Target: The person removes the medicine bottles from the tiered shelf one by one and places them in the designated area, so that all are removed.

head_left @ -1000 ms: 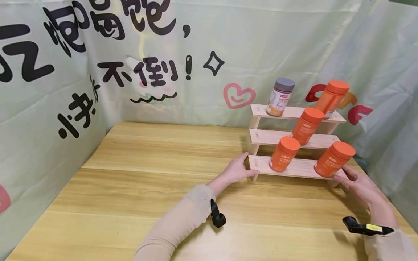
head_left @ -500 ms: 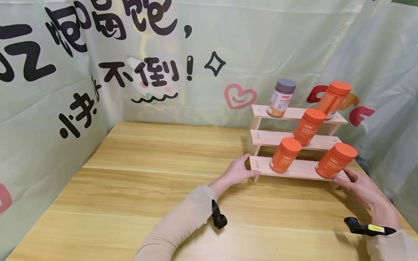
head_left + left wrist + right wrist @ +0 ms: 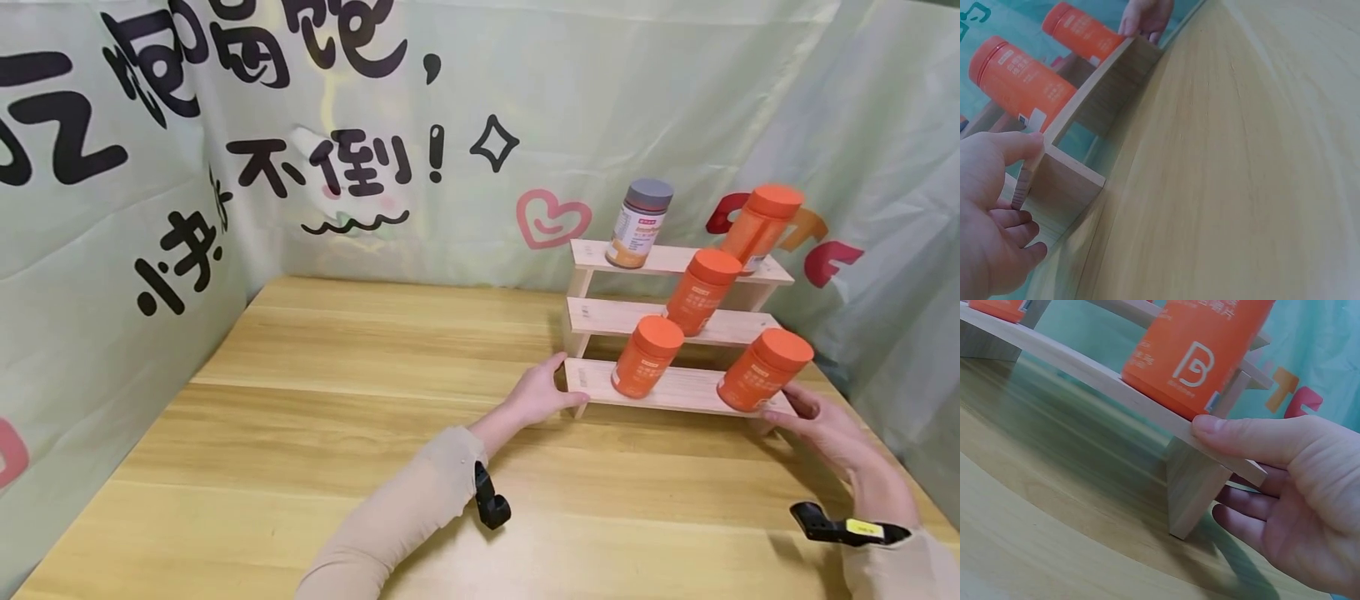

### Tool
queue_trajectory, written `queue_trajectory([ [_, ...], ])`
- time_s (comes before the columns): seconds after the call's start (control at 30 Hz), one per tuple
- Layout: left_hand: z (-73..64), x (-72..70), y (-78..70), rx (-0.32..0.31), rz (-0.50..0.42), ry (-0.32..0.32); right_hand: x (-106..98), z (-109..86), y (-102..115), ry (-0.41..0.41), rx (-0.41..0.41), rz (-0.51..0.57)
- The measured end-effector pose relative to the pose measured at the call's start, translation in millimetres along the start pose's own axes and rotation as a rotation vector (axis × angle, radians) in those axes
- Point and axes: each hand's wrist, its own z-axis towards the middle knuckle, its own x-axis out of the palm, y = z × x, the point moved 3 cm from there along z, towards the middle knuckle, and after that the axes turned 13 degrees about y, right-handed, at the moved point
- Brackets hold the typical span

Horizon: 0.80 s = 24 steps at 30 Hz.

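Observation:
A three-tier wooden display rack (image 3: 618,315) stands at the right of the table. My left hand (image 3: 536,395) grips the left end of its lowest shelf; in the left wrist view, the thumb (image 3: 1022,147) lies on the front edge and the other fingers curl under the shelf end. The right hand (image 3: 828,432) grips the opposite end, its thumb (image 3: 1244,436) on the front edge close to an orange jar (image 3: 1194,353). Another orange jar (image 3: 647,358) shares the lowest shelf. One orange jar (image 3: 701,293) is on the middle tier. On top are a grey-lidded jar (image 3: 637,225) and an orange jar (image 3: 761,225).
Wood-grain table (image 3: 360,358) spreads left and in front of the rack. A pale printed cloth (image 3: 450,67) hangs close behind the rack and along both sides. Black wrist cameras sit on both sleeves, the left camera (image 3: 491,500) and the right camera (image 3: 832,525).
The rack, with its jars and both gripping hands, has shifted slightly left over the last half second. The jars keep their places on the shelves.

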Motion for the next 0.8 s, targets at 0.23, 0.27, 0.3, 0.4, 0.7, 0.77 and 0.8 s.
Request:
queue_trajectory([
  [0.23, -8.7, -7.3, 8.2, -0.002, -0.010, 0.005, 4.6, 1.4, 4.8, 0.004, 0.039, -0.027],
  [0.27, -9.6, -8.6, 9.8, -0.001, -0.009, 0.004, 6.0, 2.0, 5.8, 0.000, 0.038, -0.030],
  [0.3, -10.3, -10.1, 11.4, 0.001, -0.008, 0.004, 7.4, 2.6, 7.0, -0.001, 0.038, -0.033],
  [0.4, -13.7, -14.8, 16.2, 0.011, -0.012, 0.002, 12.0, 4.8, 10.8, 0.002, 0.028, -0.029],
  [0.7, -28.5, -31.1, 29.9, 0.025, -0.057, 0.008, 27.6, 12.9, 24.3, 0.002, -0.123, 0.052],
  [0.77, -31.6, -34.5, 34.1, 0.028, -0.071, 0.010, 31.5, 14.4, 26.5, 0.006, -0.120, 0.033],
  [0.8, -33.6, -36.0, 36.4, 0.026, -0.073, 0.010, 33.5, 15.0, 27.6, 0.012, -0.116, 0.030],
])
